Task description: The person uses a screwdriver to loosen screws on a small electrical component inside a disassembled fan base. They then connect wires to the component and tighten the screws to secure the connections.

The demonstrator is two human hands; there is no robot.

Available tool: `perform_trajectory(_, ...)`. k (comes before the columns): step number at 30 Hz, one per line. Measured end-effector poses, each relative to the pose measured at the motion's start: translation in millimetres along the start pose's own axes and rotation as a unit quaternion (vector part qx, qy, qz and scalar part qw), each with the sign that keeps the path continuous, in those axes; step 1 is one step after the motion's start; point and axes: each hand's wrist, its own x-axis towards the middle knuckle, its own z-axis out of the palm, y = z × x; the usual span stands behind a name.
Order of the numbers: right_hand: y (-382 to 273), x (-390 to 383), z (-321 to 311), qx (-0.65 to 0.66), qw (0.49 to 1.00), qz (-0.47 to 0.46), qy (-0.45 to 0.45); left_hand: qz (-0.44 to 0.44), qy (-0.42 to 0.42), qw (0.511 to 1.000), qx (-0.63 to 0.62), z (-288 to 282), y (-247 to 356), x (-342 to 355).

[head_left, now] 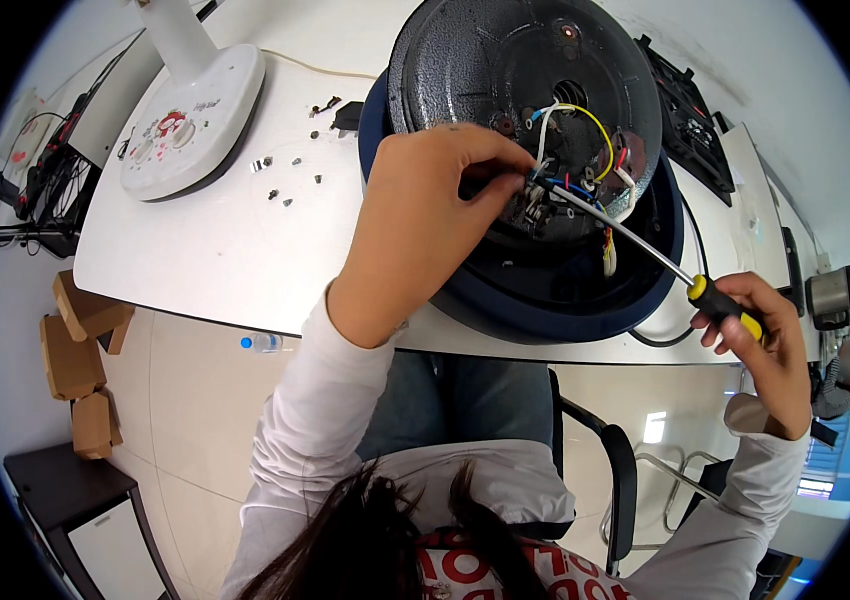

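My right hand [760, 335] is closed round the black-and-yellow handle of a screwdriver [635, 238]. Its long metal shaft slants up to the left, and the tip reaches the wiring beside my left fingertips. With thumb and forefinger pinched, my left hand [435, 190] meets the lower end of a white wire [544, 135]; the exact grip is partly hidden by the fingers. The wires, among them a yellow one [605, 135], sit on the underside of a round black metal appliance base [445, 75]. This base rests tilted in a dark blue round housing [545, 325].
Several small screws and metal parts [273, 194] lie on the white table [195, 260] to the left. A white appliance stand [195, 140] is at the far left. An open black tool case [690, 120] lies right of the base. Cardboard boxes [73, 355] stand beyond the table's left end.
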Motion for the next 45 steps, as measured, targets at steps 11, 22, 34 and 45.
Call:
perform_trajectory(11, 6.8, 6.6, 5.0, -0.003, 1.0, -0.028, -0.01, -0.02, -0.012, 1.0, 0.007, -0.5, 0.2, -1.0)
perform_trajectory(22, 4.8, 4.2, 8.8, 0.009, 1.0, 0.013, 0.027, -0.032, -0.005, 0.999, -0.015, -0.6, 3.8, -0.8)
perform_trajectory(34, 3.3, -0.7, 10.1, 0.038, 0.998, 0.035, -0.034, -0.02, 0.011, 1.0, -0.005, -0.3, 4.0, -0.7)
perform_trajectory(45, -4.9, 1.9, 14.5, 0.022, 0.999, 0.049, 0.007, -0.018, 0.005, 1.0, -0.013, 0.6, 4.5, -0.7)
